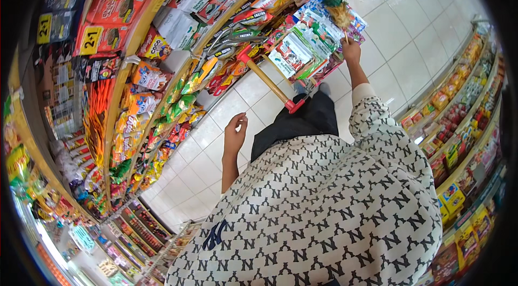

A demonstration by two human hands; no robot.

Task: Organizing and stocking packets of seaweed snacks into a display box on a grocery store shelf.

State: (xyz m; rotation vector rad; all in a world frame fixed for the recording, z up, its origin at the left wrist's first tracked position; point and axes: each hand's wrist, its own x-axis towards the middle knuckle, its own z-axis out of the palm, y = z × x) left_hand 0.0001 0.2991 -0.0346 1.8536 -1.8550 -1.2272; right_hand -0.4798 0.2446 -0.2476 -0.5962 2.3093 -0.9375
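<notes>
My right hand (351, 49) grips the thin handle of a feather duster (339, 12), whose green and tan feathers lie over the far side of a shopping cart. Stacked seaweed snack packs (292, 54) and other bright packets fill the cart top. The cart's push handle (270, 81), a tan bar with red ends, runs slantwise before my legs, and neither hand is on it. My left hand (236, 131) hangs over the floor with nothing in it, its fingers loosely curled and the thumb apart, between the cart handle and the snack shelves.
Tall shelves with bagged snacks (141, 104) and seaweed packs (194, 1) curve along the left, with yellow edge rails. Another shelf unit with small packets (449, 120) stands on the right. White floor tiles (386, 15) run between them. Further racks (137, 229) are at the lower left.
</notes>
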